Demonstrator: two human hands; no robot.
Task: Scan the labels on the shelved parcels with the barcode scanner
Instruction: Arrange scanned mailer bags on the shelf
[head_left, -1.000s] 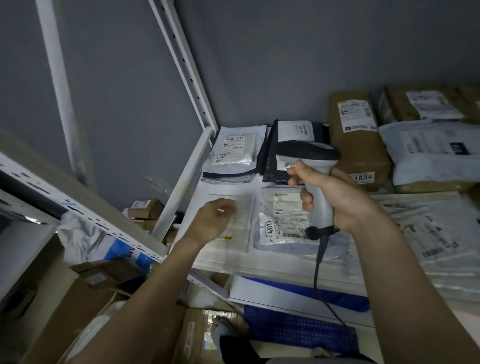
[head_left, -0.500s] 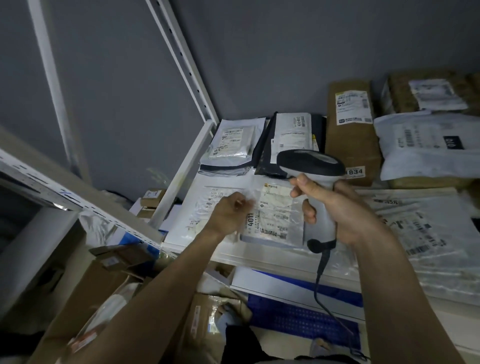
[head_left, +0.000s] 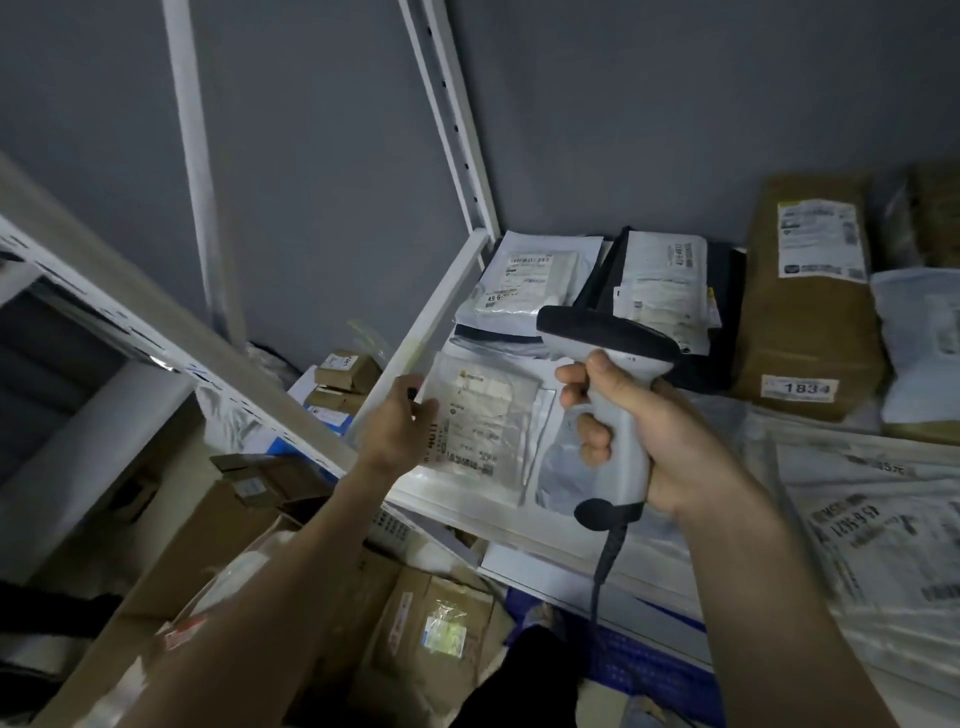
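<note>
My right hand (head_left: 670, 441) grips the handle of a grey corded barcode scanner (head_left: 608, 343), its dark head pointing left over the shelf. My left hand (head_left: 397, 431) pinches the left edge of a flat clear-wrapped parcel (head_left: 488, 421) with a white label, tilted up off the white shelf (head_left: 467, 504). Behind it lie a white mailer (head_left: 530, 280), a black-backed parcel (head_left: 665, 291) and a brown box marked 1834 (head_left: 800, 322).
A large clear bag with a printed label (head_left: 872, 525) lies at the shelf's right. White shelf uprights (head_left: 452, 119) rise at the back left. Cardboard boxes (head_left: 426, 629) and a blue crate (head_left: 649, 670) sit on the floor below.
My left hand took the flat parcel by its edge, slid it left and lifted it. The scanner in my right hand stayed above the shelf.
</note>
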